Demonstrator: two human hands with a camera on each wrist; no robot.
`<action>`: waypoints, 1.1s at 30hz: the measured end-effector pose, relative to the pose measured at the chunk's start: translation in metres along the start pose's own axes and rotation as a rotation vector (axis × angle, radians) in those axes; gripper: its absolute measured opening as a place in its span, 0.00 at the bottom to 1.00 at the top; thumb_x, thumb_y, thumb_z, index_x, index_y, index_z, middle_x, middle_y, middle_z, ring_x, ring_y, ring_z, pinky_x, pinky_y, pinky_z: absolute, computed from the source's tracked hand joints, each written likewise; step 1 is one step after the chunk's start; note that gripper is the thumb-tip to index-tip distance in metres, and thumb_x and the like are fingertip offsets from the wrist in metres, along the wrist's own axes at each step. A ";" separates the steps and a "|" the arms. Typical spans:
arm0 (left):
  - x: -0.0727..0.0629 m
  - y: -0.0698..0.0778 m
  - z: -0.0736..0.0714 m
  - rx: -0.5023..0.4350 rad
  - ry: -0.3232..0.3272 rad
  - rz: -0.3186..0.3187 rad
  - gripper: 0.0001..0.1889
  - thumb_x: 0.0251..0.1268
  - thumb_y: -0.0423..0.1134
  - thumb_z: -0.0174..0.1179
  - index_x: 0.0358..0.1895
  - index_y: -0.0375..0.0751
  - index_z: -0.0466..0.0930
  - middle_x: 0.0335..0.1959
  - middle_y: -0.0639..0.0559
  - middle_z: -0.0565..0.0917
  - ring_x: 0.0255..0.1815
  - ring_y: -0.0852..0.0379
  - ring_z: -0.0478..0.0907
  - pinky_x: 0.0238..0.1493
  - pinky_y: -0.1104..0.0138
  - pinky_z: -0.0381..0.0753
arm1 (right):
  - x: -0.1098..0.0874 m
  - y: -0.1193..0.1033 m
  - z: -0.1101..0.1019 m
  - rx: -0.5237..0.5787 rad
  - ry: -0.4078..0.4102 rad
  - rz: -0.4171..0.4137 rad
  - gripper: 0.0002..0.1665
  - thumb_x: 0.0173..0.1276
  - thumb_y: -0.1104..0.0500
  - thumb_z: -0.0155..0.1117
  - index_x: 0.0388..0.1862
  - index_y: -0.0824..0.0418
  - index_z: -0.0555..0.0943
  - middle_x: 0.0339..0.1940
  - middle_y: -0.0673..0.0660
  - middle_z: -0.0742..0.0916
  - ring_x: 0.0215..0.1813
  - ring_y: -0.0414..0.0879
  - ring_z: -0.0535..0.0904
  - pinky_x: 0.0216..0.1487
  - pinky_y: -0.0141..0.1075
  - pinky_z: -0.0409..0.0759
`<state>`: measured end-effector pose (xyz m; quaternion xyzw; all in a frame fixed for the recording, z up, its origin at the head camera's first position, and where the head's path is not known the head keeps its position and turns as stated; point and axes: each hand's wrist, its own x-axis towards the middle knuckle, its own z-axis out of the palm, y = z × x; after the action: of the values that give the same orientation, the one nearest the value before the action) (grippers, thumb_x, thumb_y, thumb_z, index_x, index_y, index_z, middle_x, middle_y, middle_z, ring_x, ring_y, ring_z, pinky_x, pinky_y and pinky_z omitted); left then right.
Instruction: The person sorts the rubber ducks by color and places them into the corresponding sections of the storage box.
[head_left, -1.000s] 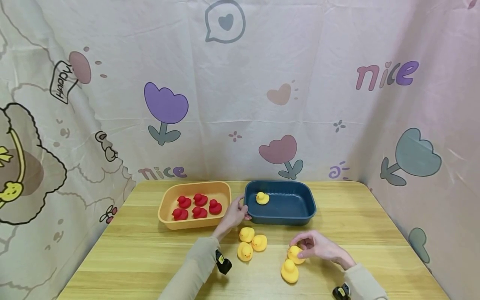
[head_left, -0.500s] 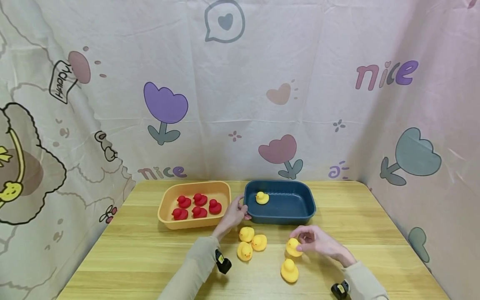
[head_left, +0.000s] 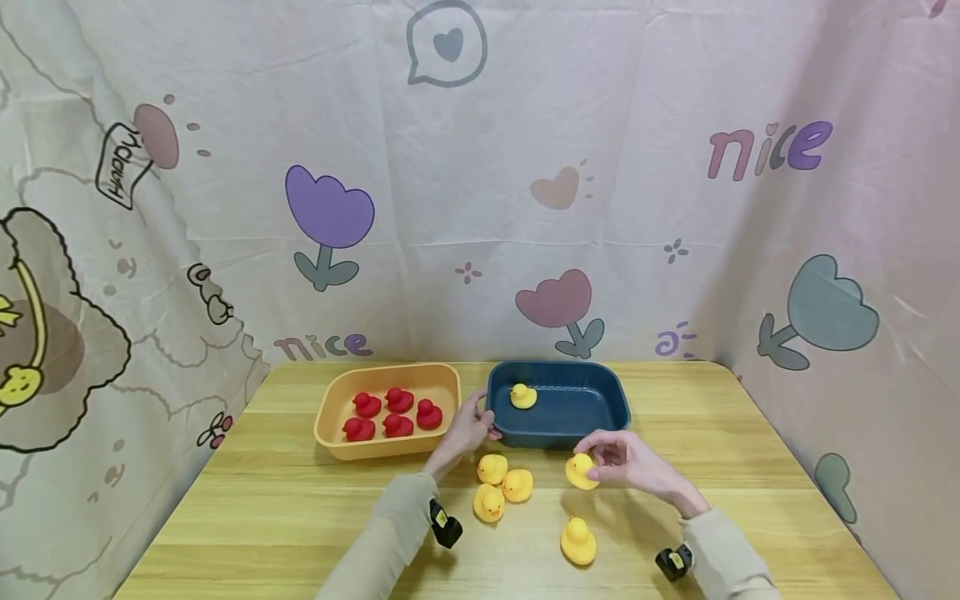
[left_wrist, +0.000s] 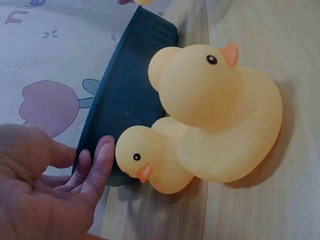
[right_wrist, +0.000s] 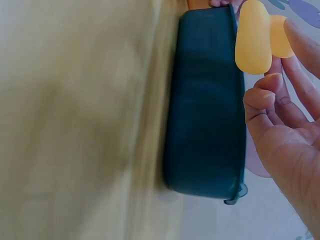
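Observation:
A yellow rubber duck (head_left: pixel 581 472) is pinched between thumb and fingers of my right hand (head_left: pixel 628 461). The hand holds it above the table, in front of the dark blue bin (head_left: pixel 557 439). In the right wrist view that duck (right_wrist: pixel 254 37) shows its flat base. My left hand (head_left: pixel 467 427) grips the left end of the bin, with thumb and fingers on either side of its rim in the left wrist view. One yellow duck (head_left: pixel 523 397) sits inside the bin's left part. Another yellow duck (head_left: pixel 578 542) stands on the table below the right hand.
To the left of the blue bin stands an orange bin (head_left: pixel 390 450) with several red ducks (head_left: pixel 398 426). Three yellow ducks (head_left: pixel 490 503) cluster on the wooden table (head_left: pixel 247 508) near the left forearm. A printed cloth (head_left: pixel 450 192) hangs behind the table.
My right hand has lifted the yellow duck from beside the other one and carried it up and away toward the blue bin. The left hand has stayed at the bin's left end.

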<state>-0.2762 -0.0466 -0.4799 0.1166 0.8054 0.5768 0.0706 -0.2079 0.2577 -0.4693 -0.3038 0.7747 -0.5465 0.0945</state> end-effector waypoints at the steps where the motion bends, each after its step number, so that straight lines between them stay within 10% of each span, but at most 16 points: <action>1: 0.000 0.000 0.000 0.001 0.001 -0.001 0.29 0.75 0.26 0.46 0.76 0.25 0.54 0.32 0.33 0.82 0.34 0.37 0.88 0.42 0.54 0.91 | 0.002 -0.001 -0.001 -0.006 0.004 -0.003 0.17 0.65 0.67 0.68 0.52 0.70 0.81 0.32 0.68 0.78 0.33 0.35 0.74 0.29 0.29 0.72; 33: -0.001 0.000 0.001 0.003 0.000 0.001 0.28 0.76 0.26 0.46 0.76 0.27 0.54 0.32 0.33 0.81 0.34 0.40 0.88 0.43 0.55 0.91 | 0.071 -0.029 -0.020 -0.146 0.065 0.063 0.18 0.64 0.64 0.71 0.52 0.66 0.83 0.34 0.60 0.79 0.32 0.41 0.73 0.29 0.25 0.69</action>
<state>-0.2753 -0.0460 -0.4798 0.1174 0.8062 0.5756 0.0702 -0.2632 0.2270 -0.4219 -0.2673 0.8242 -0.4951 0.0640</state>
